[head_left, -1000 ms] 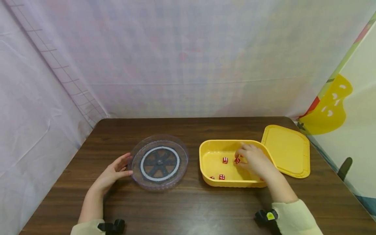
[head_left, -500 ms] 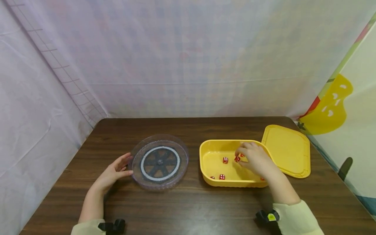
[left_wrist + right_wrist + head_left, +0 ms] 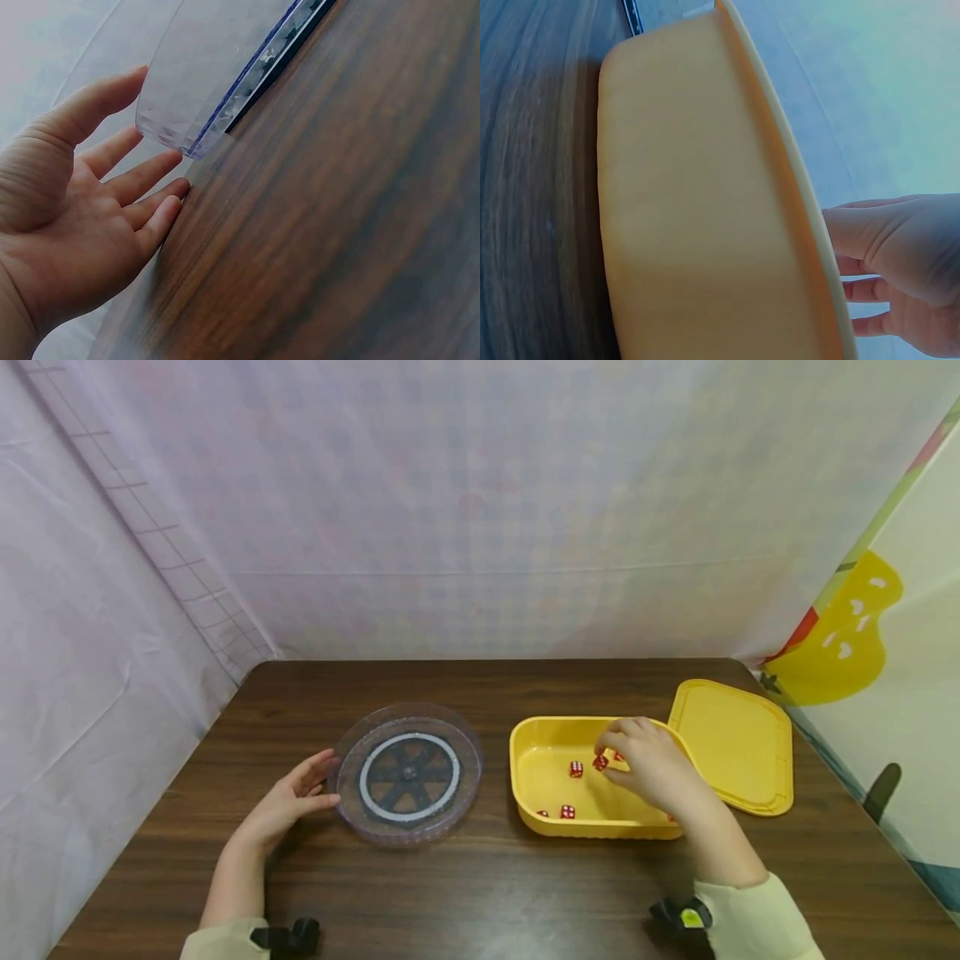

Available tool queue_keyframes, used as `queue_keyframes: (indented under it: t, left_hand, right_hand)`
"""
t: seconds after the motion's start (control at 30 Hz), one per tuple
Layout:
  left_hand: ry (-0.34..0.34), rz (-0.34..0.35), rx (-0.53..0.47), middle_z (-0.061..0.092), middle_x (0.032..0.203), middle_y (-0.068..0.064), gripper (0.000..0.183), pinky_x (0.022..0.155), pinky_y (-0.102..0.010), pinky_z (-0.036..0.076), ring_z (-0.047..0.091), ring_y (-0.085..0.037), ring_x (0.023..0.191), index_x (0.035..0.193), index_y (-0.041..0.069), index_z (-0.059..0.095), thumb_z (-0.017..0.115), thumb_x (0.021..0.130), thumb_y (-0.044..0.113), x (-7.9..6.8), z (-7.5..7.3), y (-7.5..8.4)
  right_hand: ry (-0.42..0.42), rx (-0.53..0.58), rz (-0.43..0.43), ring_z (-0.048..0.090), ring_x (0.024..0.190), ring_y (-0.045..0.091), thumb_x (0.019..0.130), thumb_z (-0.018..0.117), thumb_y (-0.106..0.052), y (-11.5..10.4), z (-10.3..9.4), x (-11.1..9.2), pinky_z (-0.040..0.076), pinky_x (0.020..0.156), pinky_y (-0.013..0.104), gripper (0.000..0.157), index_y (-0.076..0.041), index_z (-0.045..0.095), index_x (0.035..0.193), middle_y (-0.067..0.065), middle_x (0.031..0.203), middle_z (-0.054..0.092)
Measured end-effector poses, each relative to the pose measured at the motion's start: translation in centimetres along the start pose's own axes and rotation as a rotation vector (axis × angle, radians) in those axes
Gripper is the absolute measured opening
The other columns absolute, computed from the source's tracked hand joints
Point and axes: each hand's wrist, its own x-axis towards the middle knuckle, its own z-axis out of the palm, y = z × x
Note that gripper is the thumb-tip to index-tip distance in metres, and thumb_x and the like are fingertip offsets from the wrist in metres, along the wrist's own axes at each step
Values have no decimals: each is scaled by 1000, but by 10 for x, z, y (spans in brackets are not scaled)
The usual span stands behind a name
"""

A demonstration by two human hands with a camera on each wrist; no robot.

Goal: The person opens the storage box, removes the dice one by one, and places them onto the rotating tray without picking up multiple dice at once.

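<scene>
My left hand (image 3: 288, 802) rests at the left side of a round clear plastic dish (image 3: 468, 785), its fingers and thumb spread at the outer wall. Through the dish show a dark spoked base and a white ring. In the left wrist view, the fingers (image 3: 142, 178) are fairly straight beside the clear wall. Over the yellow box (image 3: 528, 789), my right hand (image 3: 652, 764) pinches a red die (image 3: 601, 762) between thumb and fingertips. Other red dice lie inside, one (image 3: 576, 769) near the middle and another (image 3: 567, 812) toward the front. From the right wrist, the box's wall (image 3: 697, 187) hides the fingertips.
A yellow lid (image 3: 738, 747) lies to the right of the box, partly behind its right end. Both stand on a dark wooden table (image 3: 420, 902). A pale cloth (image 3: 465, 510) hangs behind the table's far edge.
My right hand has moved slightly up and to the left, with the red die shifting along in its fingertips. The left hand and the dish have stayed put.
</scene>
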Motion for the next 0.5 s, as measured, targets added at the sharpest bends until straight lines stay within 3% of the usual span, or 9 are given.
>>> queue_keyframes:
  t: [0.5]
  left_hand:
    - [-4, -5, -3, 25, 151, -28, 76, 111, -55, 11, 16, -39, 140, 148, -5, 22, 67, 86, 0, 0, 0, 2]
  right_hand:
    - [-43, 34, 8, 50, 103, 35, 76, 82, -15, -24, -3, 11, 40, 86, 54, 22, -16, 67, 92, 10, 105, 60]
